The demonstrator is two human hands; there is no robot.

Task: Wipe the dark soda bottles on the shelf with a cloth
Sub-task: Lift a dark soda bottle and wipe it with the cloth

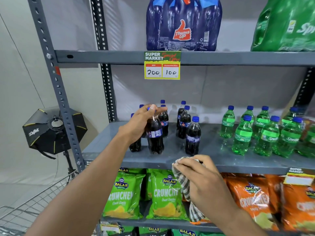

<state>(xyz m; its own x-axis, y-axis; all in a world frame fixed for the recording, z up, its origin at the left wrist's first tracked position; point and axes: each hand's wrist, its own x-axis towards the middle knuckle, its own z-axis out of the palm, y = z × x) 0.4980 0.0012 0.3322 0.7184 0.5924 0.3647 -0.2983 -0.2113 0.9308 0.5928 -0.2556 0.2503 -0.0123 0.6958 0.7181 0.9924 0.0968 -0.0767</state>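
Several dark soda bottles with blue caps stand on the grey middle shelf (170, 160). My left hand (139, 123) grips the neck of the front-left dark bottle (155, 138), which stands at the shelf's front. Another dark bottle (193, 137) stands to its right, with more behind (185, 123). My right hand (199, 178) is below the shelf edge, closed on a checked grey-and-white cloth (185, 186) that hangs down in front of the snack bags.
Green soda bottles (265, 132) fill the shelf's right half. Wrapped bottle packs (183, 24) sit on the shelf above, with a price tag (162, 65). Green and orange snack bags (163, 193) are below. A wire cart (30, 205) and a studio light (52, 130) stand to the left.
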